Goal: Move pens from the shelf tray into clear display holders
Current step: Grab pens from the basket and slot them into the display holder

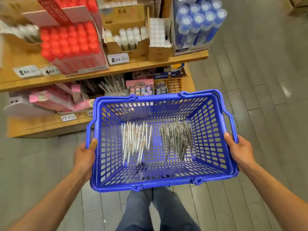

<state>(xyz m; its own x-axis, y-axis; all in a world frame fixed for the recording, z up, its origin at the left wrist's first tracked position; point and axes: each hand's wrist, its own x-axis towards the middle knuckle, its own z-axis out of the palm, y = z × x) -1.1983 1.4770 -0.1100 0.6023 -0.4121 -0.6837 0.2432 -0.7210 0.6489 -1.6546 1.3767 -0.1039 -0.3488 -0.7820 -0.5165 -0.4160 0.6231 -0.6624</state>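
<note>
Two loose bunches of pens are lying on the floor of a blue mesh basket [215, 130]: a pale, whitish bunch [135, 140] on the person's left and a darker, grey bunch [178, 139] on the right, well apart from each other. Individual pens are blurring and cannot be counted.

The left hand [85, 154] is gripping the basket's left rim, thumb hooking over the edge. The right hand [238, 150] is gripping the right rim the same way, thumb resting on top. The basket is being held level in front of the body, above the person's legs [156, 212] in jeans, over a grey plank floor [250, 80].

Beyond the basket, wooden shelving [116, 69] is carrying stock: a box of red-capped pens [70, 40], cardboard boxes of white-capped items [128, 37], a pack of blue-capped pens [198, 24], price tags [117, 59] along the edge, and pink packages [50, 99] on the lower tier.

Judgement on progress: no clear display holders are showing in view, and no pen is in either hand. The pens appear to be in transit only; placing them into holders seems entirely left to do. Whether more pens are waiting in a shelf tray cannot be told.
</note>
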